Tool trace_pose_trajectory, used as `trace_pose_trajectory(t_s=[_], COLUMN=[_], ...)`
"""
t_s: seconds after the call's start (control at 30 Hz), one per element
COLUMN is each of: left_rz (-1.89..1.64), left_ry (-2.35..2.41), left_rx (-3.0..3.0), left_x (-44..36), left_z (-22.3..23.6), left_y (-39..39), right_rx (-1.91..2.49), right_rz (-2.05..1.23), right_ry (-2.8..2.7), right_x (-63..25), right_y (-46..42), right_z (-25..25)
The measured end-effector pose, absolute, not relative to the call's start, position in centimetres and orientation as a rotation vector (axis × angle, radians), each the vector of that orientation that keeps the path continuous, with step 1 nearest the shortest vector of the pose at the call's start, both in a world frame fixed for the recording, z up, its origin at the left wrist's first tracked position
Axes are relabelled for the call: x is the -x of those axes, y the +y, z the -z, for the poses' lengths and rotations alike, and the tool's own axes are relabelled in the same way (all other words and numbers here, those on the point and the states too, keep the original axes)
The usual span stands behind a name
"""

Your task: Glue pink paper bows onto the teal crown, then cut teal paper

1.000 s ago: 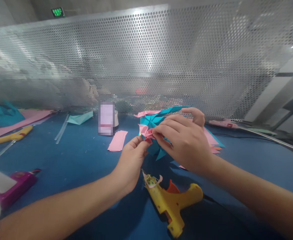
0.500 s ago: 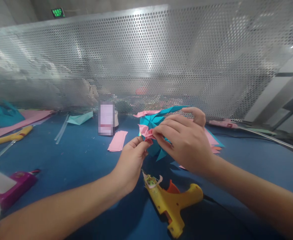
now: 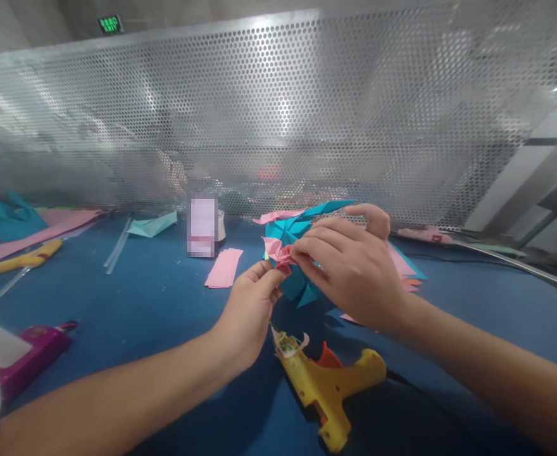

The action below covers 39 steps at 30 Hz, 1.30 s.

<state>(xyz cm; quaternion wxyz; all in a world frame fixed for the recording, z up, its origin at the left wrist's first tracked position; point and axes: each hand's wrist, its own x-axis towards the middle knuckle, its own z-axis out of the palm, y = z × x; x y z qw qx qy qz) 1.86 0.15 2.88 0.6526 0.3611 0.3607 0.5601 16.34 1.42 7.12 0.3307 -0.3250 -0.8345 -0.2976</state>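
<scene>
Between both hands is a small folded pink paper piece (image 3: 277, 249), set against a larger teal folded-paper shape (image 3: 302, 223) with pointed flaps. My left hand (image 3: 247, 307) pinches the lower side of the pink piece between thumb and fingers. From the right, my right hand (image 3: 354, 269) pinches its other edge with thumb and forefinger, while the remaining fingers curl in front of the teal paper and hide part of it. Below the hands a yellow hot glue gun (image 3: 323, 386) with an orange trigger lies on its side, bits of paper and glue round its nozzle.
On the blue table (image 3: 150, 329) are a pink paper stack (image 3: 224, 268), an upright phone (image 3: 202, 226), a mint folded paper (image 3: 154, 225), clear glue sticks (image 3: 117, 246), a yellow-handled tool (image 3: 26, 258) and a purple power strip (image 3: 34, 354). A perforated metal panel (image 3: 240, 107) stands behind.
The lower teal flaps have shifted very slightly down and right. Both hands keep their pinch on the pink piece in nearly the same place.
</scene>
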Motion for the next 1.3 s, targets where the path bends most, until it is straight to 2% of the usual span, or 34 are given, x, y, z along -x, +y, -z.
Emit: trace_pose_trajectory(t_s=[0.53,0.73,0.87,1.07,1.3], left_rz=[-1.294,-1.152,-1.125,-1.275,-1.294], left_ry=[0.778,0.630,0.620,0.548,0.564], left_rx=[-0.809,-0.902,-0.935,-0.881,-0.807], left_x=[-1.7,-1.5,-1.3,-0.6,-0.3], left_z=[-3.3,-3.8,-3.3,-2.5,-1.0], left_y=[0.3,0.6,1.3,3.3,4.1], right_rx=[0.820,0.847,0.840,0.860,1.025], right_rz=[0.745,0.638,0.755,0.873,0.447], right_ry=[-2.127,-2.121,-2.115,-1.956,-2.395], right_x=[-16.4,-16.6,-17.3,-19.3,-22.3], right_y=[1.8,1.9,1.6,1.5,2.5], right_z=[-7.1,-7.4,-8.4,-10.7,-8.0])
